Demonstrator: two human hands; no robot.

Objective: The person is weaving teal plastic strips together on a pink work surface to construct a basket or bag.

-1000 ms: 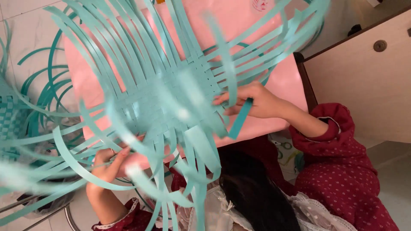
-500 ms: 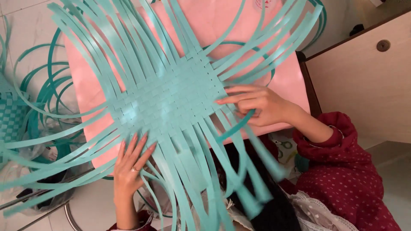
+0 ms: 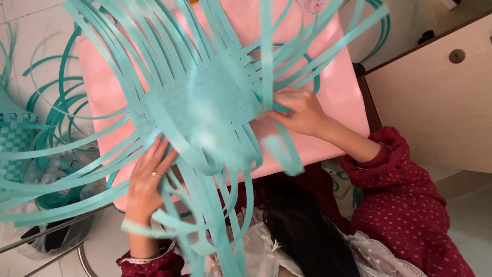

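White floor tiles lay beneath everything, with a pale cabinet off to the right of the pink board. That board carried the woven teal mat, its centre already interlaced and long loose strips fanning past every edge of the board. Left of the board sat another partly woven teal piece and coiled strips. At the board's near left edge, the left hand lay flat and spread, pressing strips down, gripping nothing. At the mat's right edge, the right hand pinched one strip between fingertips. Doing this well probably meant keeping the left palm firm so the weave stayed square while the pinched strip was pulled snug.
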